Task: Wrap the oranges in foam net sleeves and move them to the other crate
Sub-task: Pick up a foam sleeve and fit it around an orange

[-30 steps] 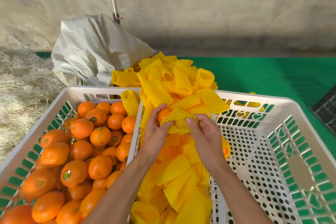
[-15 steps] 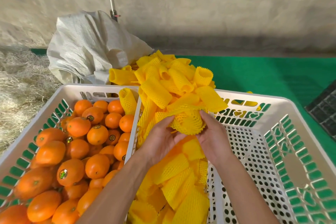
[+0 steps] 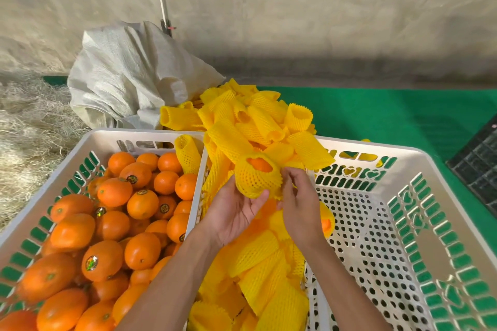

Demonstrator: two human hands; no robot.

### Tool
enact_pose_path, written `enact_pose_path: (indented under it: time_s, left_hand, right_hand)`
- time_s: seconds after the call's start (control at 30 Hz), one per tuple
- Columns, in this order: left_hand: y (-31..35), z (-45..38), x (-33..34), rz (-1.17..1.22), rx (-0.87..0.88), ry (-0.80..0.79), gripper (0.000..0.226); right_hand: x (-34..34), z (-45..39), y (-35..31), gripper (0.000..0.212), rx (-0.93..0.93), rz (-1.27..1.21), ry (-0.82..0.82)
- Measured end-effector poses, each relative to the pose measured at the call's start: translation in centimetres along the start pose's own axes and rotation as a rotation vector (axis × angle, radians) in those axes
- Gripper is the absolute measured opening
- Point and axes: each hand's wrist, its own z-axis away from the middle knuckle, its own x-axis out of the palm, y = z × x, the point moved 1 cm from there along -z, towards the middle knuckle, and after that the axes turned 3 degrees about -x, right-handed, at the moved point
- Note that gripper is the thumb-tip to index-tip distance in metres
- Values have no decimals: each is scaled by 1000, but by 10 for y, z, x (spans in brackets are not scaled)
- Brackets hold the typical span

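Your left hand (image 3: 232, 219) cups the round orange in its yellow foam net sleeve (image 3: 256, 179), open end up-left, right hand (image 3: 300, 203) pinching its frilled edge above the white perforated plastic crate (image 3: 382, 223).

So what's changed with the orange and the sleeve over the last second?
The foam net sleeve has been drawn over the orange, which now shows only through the open end. The left hand went from gripping it to cupping it from below; the right hand still pinches the sleeve's edge. Both crates and the sleeve pile are unchanged.

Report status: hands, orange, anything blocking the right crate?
Left hand cradles sleeved orange; right hand pinches its edge. Right crate open, path unobstructed.
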Motion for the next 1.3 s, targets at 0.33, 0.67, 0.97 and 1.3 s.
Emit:
enact_pose_path:
  time_s: [0.33, 0.67, 0.97, 1.3]
  left_hand:
    - [2, -2, 0, -294, 252, 79, 47]
    - [23, 8, -5, -803, 700, 229, 32]
    - [73, 17, -72, -1476, 516, 909, 21]
    - [81, 10, -118, -1816, 384, 743, 67]
  right_hand:
    - [-9, 2, -13, 69, -28, 63, -253]
    - [-50, -17, 0, 78, -51, 380, 339]
    - [-76, -19, 60, 66, 228, 797, 237]
    - [-61, -22, 48, 25, -46, 656, 202]
